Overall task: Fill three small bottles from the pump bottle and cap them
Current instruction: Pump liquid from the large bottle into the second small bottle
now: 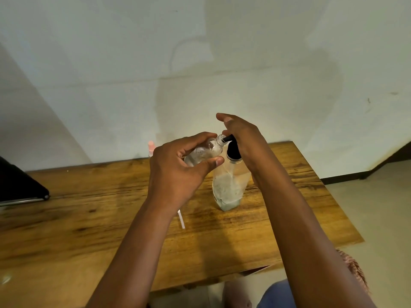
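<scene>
My left hand grips a small clear bottle, tilted with its open mouth against the black nozzle of the pump bottle. The pump bottle is clear, partly filled with pale liquid, and stands on the wooden table. My right hand rests on top of the black pump head with the fingers extended over it. Behind my left hand, a small bottle with a pink cap stands at the table's far edge, mostly hidden.
A thin white strip lies on the table just below my left wrist. A dark flat object sits at the left edge. A white wall rises behind the table; floor shows at the right.
</scene>
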